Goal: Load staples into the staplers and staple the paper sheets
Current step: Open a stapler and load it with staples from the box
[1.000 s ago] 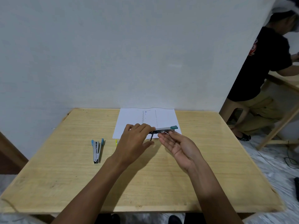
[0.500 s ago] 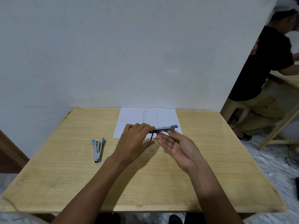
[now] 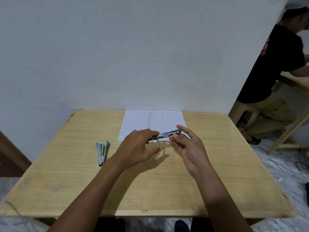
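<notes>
A small metal stapler (image 3: 165,135) is held above the table, in front of the white paper sheets (image 3: 137,124). My left hand (image 3: 138,148) grips its left end, with a thin metal rod hanging down from it. My right hand (image 3: 189,144) pinches the stapler's right end between thumb and fingertips, covering the teal tip. A second stapler (image 3: 102,152) with light blue ends lies open on the table to the left, away from both hands.
The wooden table (image 3: 217,173) stands against a white wall. A small yellow item (image 3: 120,142) peeks out beside the paper's near left corner. A person in a black shirt (image 3: 275,67) sits at another table to the right.
My right hand rose from under the stapler and its fingertips closed on the right end, hiding the teal tip. My left hand keeps its hold.
</notes>
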